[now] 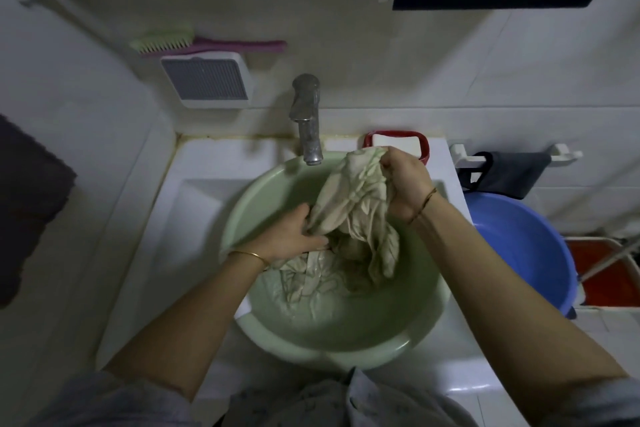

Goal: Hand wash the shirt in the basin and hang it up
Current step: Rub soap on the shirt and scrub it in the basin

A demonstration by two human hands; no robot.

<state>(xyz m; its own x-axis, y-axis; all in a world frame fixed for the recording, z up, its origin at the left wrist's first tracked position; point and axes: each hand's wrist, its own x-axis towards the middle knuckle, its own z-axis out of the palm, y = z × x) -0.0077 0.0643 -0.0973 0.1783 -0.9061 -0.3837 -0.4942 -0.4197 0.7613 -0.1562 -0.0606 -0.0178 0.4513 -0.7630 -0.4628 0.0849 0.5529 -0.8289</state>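
A pale green basin [263, 329] sits in the white sink and holds water. The wet cream shirt [353, 204] is partly lifted out of the water, its lower part still lying in it. My right hand [407, 185] grips a bunched upper part of the shirt, raised near the basin's far rim. My left hand [292, 236] is lower, fingers curled into the folds of the shirt at the water line.
A metal tap [306, 118] stands over the basin's far rim. A red soap dish with white soap [394, 142] sits behind my right hand. A blue tub [519, 246] stands to the right, below a towel rail. A brush [194, 43] hangs on the wall.
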